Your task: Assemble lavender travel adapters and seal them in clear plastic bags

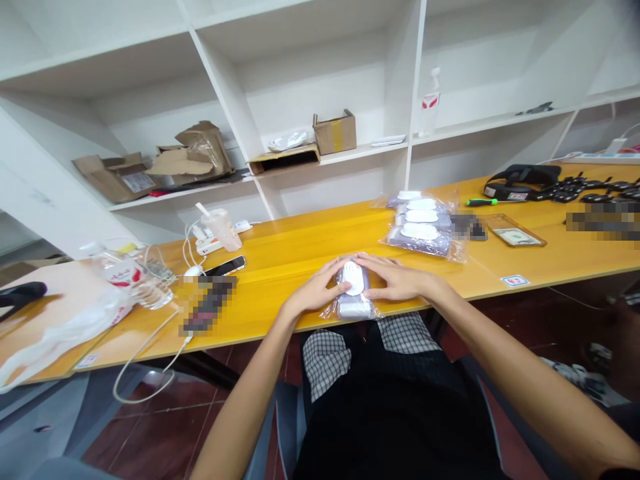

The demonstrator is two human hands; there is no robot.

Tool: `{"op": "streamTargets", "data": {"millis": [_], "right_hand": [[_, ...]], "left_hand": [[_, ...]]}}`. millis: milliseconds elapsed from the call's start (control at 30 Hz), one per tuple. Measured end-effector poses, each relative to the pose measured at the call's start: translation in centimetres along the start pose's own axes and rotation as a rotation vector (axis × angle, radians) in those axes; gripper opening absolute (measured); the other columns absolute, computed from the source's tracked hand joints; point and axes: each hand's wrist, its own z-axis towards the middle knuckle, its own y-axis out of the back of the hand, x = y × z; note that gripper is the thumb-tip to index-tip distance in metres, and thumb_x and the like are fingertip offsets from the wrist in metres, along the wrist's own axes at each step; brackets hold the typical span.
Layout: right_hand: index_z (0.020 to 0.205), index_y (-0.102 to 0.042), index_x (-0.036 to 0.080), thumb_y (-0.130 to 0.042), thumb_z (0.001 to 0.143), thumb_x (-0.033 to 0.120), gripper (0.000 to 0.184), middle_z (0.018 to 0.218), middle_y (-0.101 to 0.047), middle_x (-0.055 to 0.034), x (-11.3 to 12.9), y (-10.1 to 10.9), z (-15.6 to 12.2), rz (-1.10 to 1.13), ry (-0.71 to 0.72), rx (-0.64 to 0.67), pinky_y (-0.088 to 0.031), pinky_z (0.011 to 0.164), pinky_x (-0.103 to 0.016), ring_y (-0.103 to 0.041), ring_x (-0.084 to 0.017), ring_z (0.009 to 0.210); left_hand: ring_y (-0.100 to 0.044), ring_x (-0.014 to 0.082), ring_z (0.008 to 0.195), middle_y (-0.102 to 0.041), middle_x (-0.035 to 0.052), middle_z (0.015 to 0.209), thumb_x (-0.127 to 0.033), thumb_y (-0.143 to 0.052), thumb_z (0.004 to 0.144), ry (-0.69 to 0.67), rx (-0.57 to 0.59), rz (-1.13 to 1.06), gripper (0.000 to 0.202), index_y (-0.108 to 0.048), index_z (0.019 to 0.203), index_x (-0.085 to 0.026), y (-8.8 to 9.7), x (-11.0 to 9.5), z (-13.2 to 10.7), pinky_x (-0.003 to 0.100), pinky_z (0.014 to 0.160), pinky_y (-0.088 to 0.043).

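Yellow tabletop [280, 260]: clear plastic bag [356, 308] holding white item [354, 277]; left hand [315, 288], right hand [395, 279] touching it, grip unclear.

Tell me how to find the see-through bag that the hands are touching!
On the long yellow wooden table, at the front edge, lies a small clear plastic bag showing a white oval. The person's left hand and right hand rest on its two sides. The bigger clear bag farther back holds a row of white ovals, but this one sits alone under the hands.
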Motion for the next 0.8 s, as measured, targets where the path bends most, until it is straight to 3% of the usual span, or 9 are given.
{"op": "streamTargets", "data": {"millis": [133, 267, 500, 600, 800], "right_hand": [[0.167, -0.016, 0.043, -0.059, 0.087, 0.079, 0.097, 0.175, -0.014, -0.0018, -0.3, 0.0, 0.2, -0.011, -0.021, 0.052, -0.014, 0.128, -0.067, -0.015, -0.040, 0.160], [0.166, -0.019, 0.041, -0.064, 0.087, 0.075, 0.097, 0.175, -0.015, -0.0024, -1.0, 0.4, 0.1, 0.015, 0.019, 0.055, -0.020, 0.128, -0.065, -0.019, -0.040, 0.159], [0.168, -0.009, 0.035, -0.082, 0.075, 0.067, 0.123, 0.174, -0.016, -0.0042, -2.3, 1.0, -0.6, 0.069, 0.049, 0.080, -0.026, 0.128, -0.058, -0.025, -0.038, 0.158], [0.167, -0.016, 0.035, -0.082, 0.078, 0.061, 0.114, 0.172, -0.024, -0.0031, -2.9, 1.7, -1.0, 0.121, 0.075, 0.063, -0.031, 0.127, -0.056, -0.034, -0.037, 0.155], [0.163, -0.033, 0.035, -0.079, 0.083, 0.057, 0.095, 0.170, -0.030, -0.0002, -3.2, 3.3, -1.4, 0.195, 0.100, 0.088, -0.030, 0.128, -0.054, -0.036, -0.033, 0.154]], "left_hand": [[-0.022, 0.0336, 0.160, -0.025, 0.0067, 0.173, -0.070, -0.052, 0.097, 0.035, 0.013, -0.004, 0.075, -0.037, 0.161, -0.034, 0.0, -0.1, 0.1, 0.056, 0.131, -0.021], [-0.023, 0.0317, 0.160, -0.025, 0.0049, 0.173, -0.072, -0.050, 0.097, 0.028, 0.025, 0.004, 0.076, -0.035, 0.162, -0.035, 0.2, 0.1, 0.1, 0.054, 0.132, -0.018], [-0.039, 0.0384, 0.152, -0.039, 0.0124, 0.166, -0.073, -0.046, 0.096, 0.109, 0.019, 0.103, 0.085, -0.025, 0.166, -0.030, 0.1, -0.1, 0.2, 0.060, 0.125, -0.025], [-0.037, 0.0385, 0.153, -0.038, 0.0110, 0.167, -0.070, -0.039, 0.100, 0.088, 0.044, 0.169, 0.074, -0.032, 0.164, -0.032, -0.2, -0.4, 0.4, 0.065, 0.122, -0.023], [-0.030, 0.0349, 0.157, -0.032, 0.0059, 0.169, -0.063, -0.035, 0.105, 0.086, 0.066, 0.192, 0.060, -0.044, 0.157, -0.036, -0.8, -0.1, 0.5, 0.065, 0.122, -0.020]]}}
